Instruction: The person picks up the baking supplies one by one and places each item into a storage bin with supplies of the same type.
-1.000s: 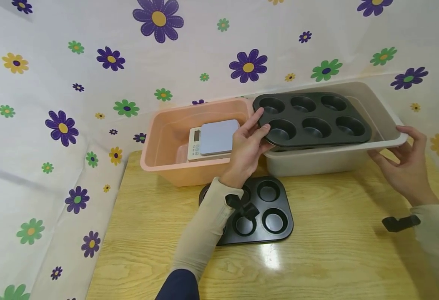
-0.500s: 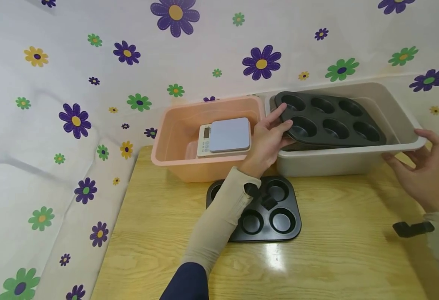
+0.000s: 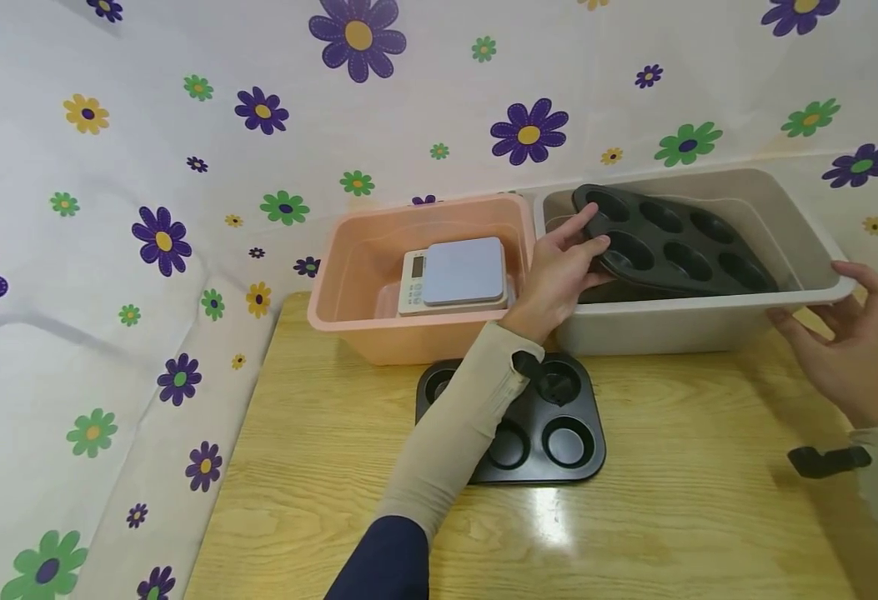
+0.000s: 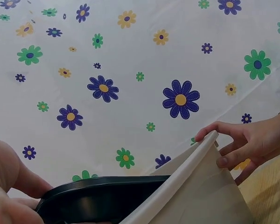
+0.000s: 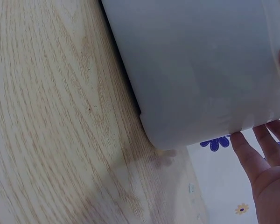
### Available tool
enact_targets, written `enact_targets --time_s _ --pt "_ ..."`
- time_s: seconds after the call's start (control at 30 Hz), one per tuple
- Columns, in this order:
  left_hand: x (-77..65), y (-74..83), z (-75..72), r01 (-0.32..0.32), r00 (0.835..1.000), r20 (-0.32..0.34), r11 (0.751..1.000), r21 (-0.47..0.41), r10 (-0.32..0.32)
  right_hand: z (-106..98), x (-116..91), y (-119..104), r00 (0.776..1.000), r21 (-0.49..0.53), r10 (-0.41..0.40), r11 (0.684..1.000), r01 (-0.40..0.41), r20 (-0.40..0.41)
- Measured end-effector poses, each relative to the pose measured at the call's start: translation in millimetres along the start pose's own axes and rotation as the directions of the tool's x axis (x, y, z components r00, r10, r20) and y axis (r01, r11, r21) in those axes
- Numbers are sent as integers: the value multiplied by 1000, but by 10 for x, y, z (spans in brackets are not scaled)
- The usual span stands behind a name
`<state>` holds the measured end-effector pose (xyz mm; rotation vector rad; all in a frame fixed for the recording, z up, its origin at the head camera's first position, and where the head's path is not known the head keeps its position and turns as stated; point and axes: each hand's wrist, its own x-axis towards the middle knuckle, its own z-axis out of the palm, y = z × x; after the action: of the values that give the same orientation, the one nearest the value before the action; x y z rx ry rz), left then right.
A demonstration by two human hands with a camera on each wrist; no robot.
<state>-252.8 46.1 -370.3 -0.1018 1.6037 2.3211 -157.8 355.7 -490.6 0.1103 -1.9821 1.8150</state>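
Observation:
A dark muffin tin (image 3: 676,239) with several cups lies tilted, its right part down inside the off-white bin (image 3: 656,327). My left hand (image 3: 561,265) grips the tin's left end, thumb on the upper side and other fingers at the edge and below. In the left wrist view the same tin (image 4: 98,198) shows edge-on beside that hand. My right hand (image 3: 847,342) holds the bin's front right rim corner between thumb and fingers. In the right wrist view fingers (image 5: 252,158) touch the bin's end wall (image 5: 200,79).
An orange-pink bin (image 3: 356,325) holding a kitchen scale (image 3: 463,272) stands left of the off-white bin. A second muffin tin (image 3: 551,454) lies on the wooden table (image 3: 318,492), partly under my left forearm. Flower-patterned sheeting (image 3: 408,100) rises behind.
My left hand has tipped the held muffin tin, lowering its near side into the off-white bin and shifting it rightward. The right hand keeps its hold on the rim. The head view has swung slightly left.

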Motion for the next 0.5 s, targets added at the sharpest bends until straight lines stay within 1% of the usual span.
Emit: enact_targets --time_s 0.1,0.2,0.33,0.37,0.5 --pt "17 -16 22 15 1000 2 1000 -21 -15 -1 -10 7 1000 21 -7 1000 7 0" --pt "29 -32 40 20 1000 0 999 -35 -20 1 -14 15 1000 -23 -17 1000 17 -2" --pt "32 -48 60 7 1000 -8 999 -34 -8 15 -9 19 1000 -76 -16 997 16 -4" --pt "31 -53 63 3 1000 -6 999 -34 -4 22 -11 19 1000 -71 -12 997 12 -7" --pt "26 -80 66 -3 1000 9 1000 -16 3 49 -23 10 1000 -143 -14 990 12 -14"
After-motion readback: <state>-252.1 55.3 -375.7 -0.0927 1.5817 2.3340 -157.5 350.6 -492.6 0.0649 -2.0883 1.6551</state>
